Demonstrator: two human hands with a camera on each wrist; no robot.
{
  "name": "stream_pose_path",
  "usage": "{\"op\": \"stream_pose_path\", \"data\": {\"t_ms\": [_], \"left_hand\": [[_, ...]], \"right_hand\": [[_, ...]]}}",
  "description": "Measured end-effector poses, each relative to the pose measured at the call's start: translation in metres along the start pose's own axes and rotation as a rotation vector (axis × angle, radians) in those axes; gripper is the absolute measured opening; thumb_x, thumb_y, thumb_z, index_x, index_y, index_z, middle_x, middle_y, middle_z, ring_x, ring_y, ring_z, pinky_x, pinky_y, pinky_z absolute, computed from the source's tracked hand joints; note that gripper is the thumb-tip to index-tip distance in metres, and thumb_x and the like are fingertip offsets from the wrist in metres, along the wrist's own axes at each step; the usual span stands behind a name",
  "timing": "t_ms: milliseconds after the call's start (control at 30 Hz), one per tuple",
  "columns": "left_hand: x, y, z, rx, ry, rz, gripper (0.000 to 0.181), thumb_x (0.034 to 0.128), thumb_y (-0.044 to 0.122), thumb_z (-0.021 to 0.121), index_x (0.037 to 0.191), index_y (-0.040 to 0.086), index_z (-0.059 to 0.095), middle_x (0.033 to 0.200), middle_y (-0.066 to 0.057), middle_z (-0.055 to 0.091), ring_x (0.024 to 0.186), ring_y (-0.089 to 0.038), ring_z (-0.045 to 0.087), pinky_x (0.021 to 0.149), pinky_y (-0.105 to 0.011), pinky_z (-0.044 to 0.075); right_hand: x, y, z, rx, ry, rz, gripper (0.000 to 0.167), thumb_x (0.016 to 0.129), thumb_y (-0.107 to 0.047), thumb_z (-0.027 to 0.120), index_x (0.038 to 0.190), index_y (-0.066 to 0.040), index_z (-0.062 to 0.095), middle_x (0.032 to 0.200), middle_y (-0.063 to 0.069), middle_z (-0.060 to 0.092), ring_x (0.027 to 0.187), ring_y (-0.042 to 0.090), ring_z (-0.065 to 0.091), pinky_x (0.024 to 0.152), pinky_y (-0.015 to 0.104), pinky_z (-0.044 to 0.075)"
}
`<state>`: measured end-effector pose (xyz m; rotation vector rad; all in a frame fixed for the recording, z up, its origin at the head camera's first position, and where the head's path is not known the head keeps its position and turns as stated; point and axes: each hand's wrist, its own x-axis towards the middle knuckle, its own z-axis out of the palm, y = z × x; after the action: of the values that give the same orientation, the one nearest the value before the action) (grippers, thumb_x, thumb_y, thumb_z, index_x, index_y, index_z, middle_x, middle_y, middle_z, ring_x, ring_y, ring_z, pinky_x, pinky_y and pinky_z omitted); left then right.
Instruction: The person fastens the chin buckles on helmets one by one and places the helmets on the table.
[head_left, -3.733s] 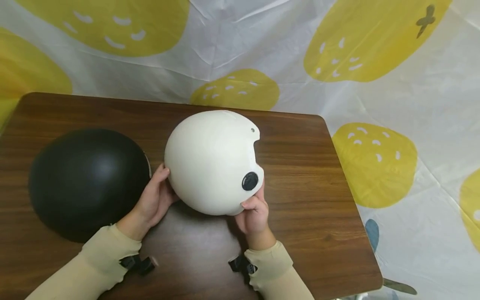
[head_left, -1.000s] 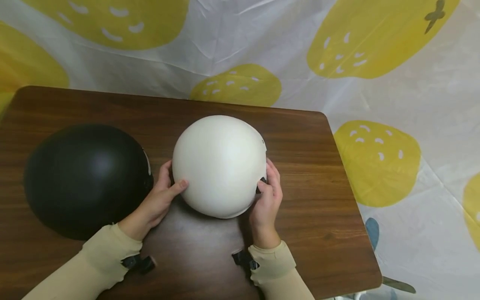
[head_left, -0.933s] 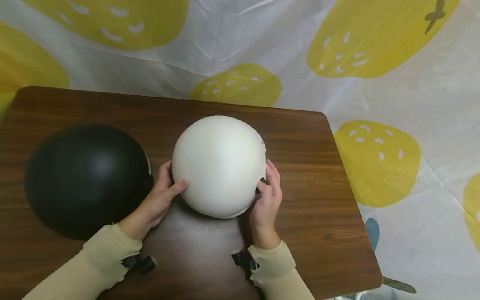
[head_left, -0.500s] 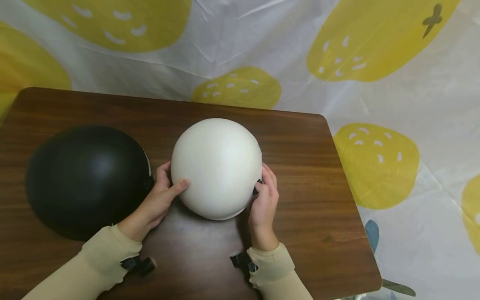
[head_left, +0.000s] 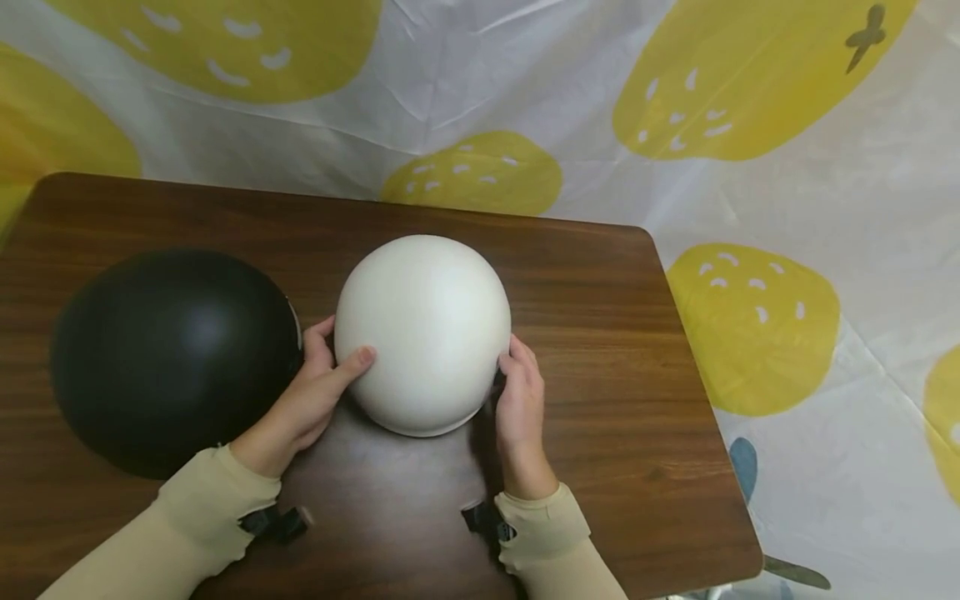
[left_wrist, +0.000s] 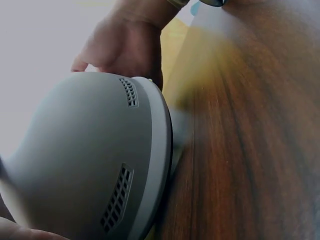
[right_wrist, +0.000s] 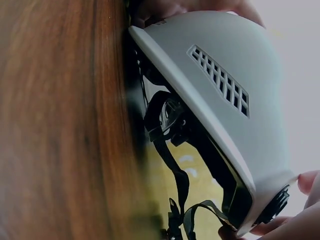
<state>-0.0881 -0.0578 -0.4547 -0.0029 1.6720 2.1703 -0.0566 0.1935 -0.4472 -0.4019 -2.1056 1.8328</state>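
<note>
The left grip [head_left: 309, 397] and right grip [head_left: 520, 417] hold the white helmet [head_left: 423, 333] from opposite sides, probably because its round shape could roll. It tilts over the surface [head_left: 637, 433], straps [right_wrist: 183, 187] dangling, contact unclear. Leftward sits a black helmet [head_left: 176, 358]; patterned cloth [head_left: 570, 75] hangs behind.

1 brown rectangular wood-grain table [head_left: 615, 400]; over it, 1 white domed helmet [head_left: 427, 325], 2 bare hands [head_left: 309, 396], 2 beige fabric sleeves [head_left: 161, 525], 2 black boxy devices [head_left: 288, 527]; on its left, 1 matte-black domed helmet [head_left: 176, 362]; behind it, 1 yellow-and-white printed cloth [head_left: 573, 92].
</note>
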Motion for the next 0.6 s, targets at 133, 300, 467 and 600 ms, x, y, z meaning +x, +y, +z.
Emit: {"op": "stream_pose_path", "data": {"t_ms": [133,300,467,600], "left_hand": [[0.000,-0.002,-0.001,0.038,-0.016,-0.006,0.088,0.1095,0.029,0.059,0.161,0.006,-0.009,0.171,-0.022,-0.010,0.158,-0.039,0.005,0.125,-0.056,0.011],[0.000,0.000,0.000,0.071,-0.004,-0.014,0.086,0.1113,0.027,0.056,0.161,0.007,-0.011,0.171,-0.020,-0.014,0.158,-0.040,0.003,0.125,-0.057,0.011],[-0.001,0.002,0.002,0.098,0.000,-0.028,0.087,0.1116,0.028,0.055,0.162,0.009,-0.013,0.171,-0.020,-0.015,0.159,-0.040,0.001,0.125,-0.058,0.011],[-0.001,0.002,0.002,0.109,0.000,-0.045,0.088,0.1111,0.030,0.055,0.163,0.010,-0.013,0.171,-0.021,-0.017,0.159,-0.040,0.000,0.126,-0.059,0.010]], "right_hand": [[0.000,0.001,-0.001,-0.164,-0.062,-0.043,0.045,0.107,-0.015,0.045,0.143,0.005,0.064,0.144,0.022,0.058,0.138,0.036,0.049,0.119,0.052,0.032],[0.000,0.003,-0.002,-0.295,-0.114,-0.090,0.048,0.112,-0.022,0.040,0.146,0.003,0.061,0.147,0.022,0.058,0.139,0.038,0.046,0.118,0.056,0.030],[0.000,0.006,-0.002,-0.380,-0.106,-0.144,0.050,0.112,-0.024,0.036,0.142,0.005,0.064,0.143,0.025,0.061,0.137,0.043,0.046,0.114,0.062,0.029],[0.003,0.023,-0.004,-0.418,-0.093,-0.258,0.052,0.115,-0.029,0.033,0.136,0.006,0.066,0.136,0.025,0.064,0.134,0.043,0.049,0.114,0.059,0.034]]}}
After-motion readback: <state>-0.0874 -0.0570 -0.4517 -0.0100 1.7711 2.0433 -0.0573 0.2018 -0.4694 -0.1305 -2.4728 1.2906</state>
